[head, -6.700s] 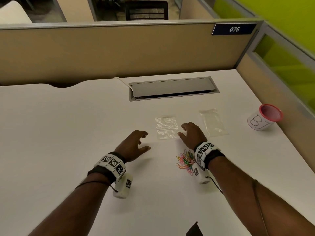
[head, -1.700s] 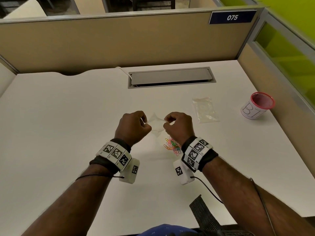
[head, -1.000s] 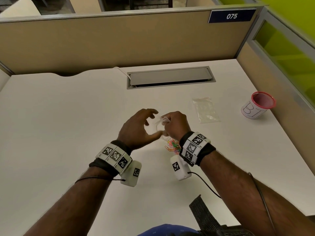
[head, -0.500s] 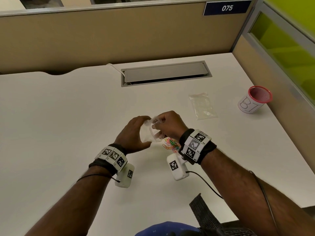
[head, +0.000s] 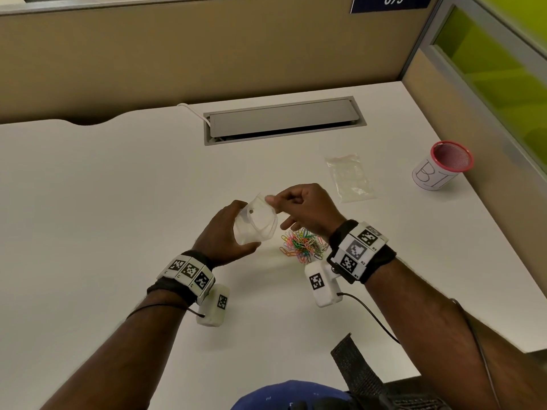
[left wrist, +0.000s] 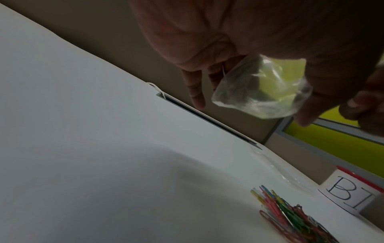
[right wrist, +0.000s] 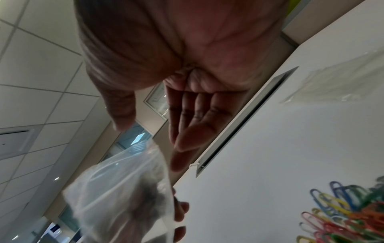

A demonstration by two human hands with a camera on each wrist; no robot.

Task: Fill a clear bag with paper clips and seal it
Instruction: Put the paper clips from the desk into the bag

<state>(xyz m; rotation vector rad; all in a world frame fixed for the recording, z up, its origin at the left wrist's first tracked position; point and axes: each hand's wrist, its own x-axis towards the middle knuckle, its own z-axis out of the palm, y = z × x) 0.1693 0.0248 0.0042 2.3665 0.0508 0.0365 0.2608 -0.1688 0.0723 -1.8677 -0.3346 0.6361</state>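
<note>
A small clear bag [head: 257,224] is held above the white desk [head: 118,202], its mouth open and facing up. My left hand [head: 236,229] grips it round the body, thumb below and fingers behind; the bag [left wrist: 261,88] hangs under the palm in the left wrist view. My right hand [head: 270,201] pinches the bag's top rim between thumb and forefinger. The right wrist view shows the bag [right wrist: 124,189] blurred. A heap of coloured paper clips [head: 303,244] lies on the desk just below the right hand, also seen as paper clips [left wrist: 290,217] and paper clips [right wrist: 343,213].
A second clear bag [head: 350,179] lies flat to the right of my hands. A red-rimmed cup [head: 441,167] marked "BI" stands near the desk's right edge. A grey cable tray [head: 284,119] is set into the desk's back. Partition walls close the back and right.
Both hands took the bag off the desk and raised it. Over the last half second the right hand has drawn the rim up and the mouth stands wider.
</note>
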